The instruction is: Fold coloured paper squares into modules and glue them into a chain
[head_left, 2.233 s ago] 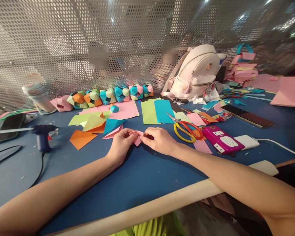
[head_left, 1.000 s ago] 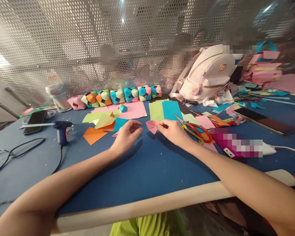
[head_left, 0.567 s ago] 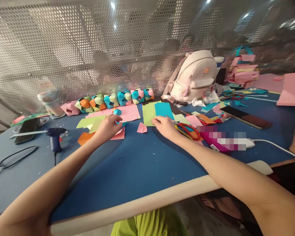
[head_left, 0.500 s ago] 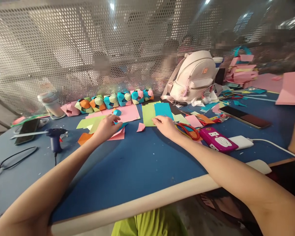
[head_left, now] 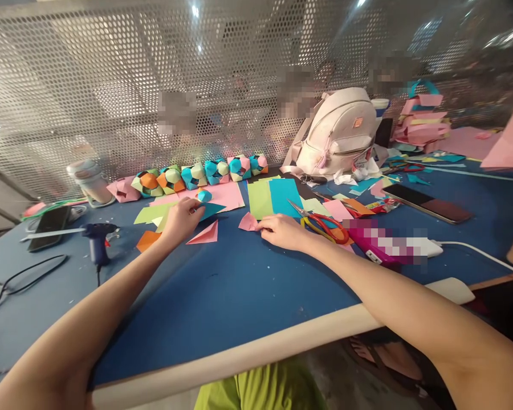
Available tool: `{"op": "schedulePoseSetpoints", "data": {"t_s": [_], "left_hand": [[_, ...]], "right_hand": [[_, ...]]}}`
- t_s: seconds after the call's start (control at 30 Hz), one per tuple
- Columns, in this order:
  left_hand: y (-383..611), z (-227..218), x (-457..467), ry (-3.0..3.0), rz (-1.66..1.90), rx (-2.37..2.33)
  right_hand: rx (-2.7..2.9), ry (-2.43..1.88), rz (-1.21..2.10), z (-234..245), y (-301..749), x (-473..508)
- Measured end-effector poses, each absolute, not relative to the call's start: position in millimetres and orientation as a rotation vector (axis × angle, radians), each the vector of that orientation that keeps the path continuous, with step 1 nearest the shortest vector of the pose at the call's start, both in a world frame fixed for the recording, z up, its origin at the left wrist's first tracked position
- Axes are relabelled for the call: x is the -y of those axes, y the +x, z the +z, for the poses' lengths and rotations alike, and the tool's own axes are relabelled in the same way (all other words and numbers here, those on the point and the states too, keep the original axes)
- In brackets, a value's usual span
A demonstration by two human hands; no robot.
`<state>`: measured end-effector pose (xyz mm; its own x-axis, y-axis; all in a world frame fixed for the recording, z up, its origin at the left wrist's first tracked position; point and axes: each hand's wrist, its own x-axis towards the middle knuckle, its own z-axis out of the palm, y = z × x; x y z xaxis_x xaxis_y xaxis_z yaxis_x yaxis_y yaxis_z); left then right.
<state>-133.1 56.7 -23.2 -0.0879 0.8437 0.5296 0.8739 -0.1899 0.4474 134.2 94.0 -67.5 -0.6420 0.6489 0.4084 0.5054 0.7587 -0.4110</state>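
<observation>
My left hand [head_left: 183, 219] is closed on a folded blue paper piece [head_left: 212, 210], which sticks out to the right from between thumb and fingers. My right hand [head_left: 281, 230] pinches the right edge of a small folded pink paper piece [head_left: 247, 221]. Below the blue piece a pink paper triangle [head_left: 206, 233] lies on the table. Under and behind my left hand are green sheets [head_left: 147, 215], an orange piece [head_left: 147, 240] and a large pink sheet [head_left: 228, 196]. Green [head_left: 260, 199] and blue paper [head_left: 283, 196] lie just beyond my right hand.
Folded paper balls [head_left: 192, 176] line the back by the mesh panel. A glue gun [head_left: 97, 242], phone [head_left: 49, 228] and jar [head_left: 90, 182] stand left. To the right are scissors [head_left: 325, 223], a purple case [head_left: 374, 242], another phone [head_left: 427, 203] and a backpack [head_left: 340, 134].
My left hand has picked up the blue piece, uncovering the pink triangle. My right hand has moved down and left, off the green and blue paper, to the small pink piece.
</observation>
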Motion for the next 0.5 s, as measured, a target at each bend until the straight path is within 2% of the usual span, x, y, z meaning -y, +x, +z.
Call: {"op": "schedulePoseSetpoints", "data": {"t_s": [0.1, 0.27, 0.5], "left_hand": [[-128, -15, -52, -2.061, -1.246, 1.94], [-117, -12, -45, -2.0, -1.585, 1.955], [-101, -12, -36, -2.011, -1.977, 1.891]], "right_hand": [[2.452, -0.845, 0.355, -70, 133, -95], [2.446, -0.772, 0.444, -73, 130, -97], [2.152, -0.91, 0.697, -66, 126, -94]]}}
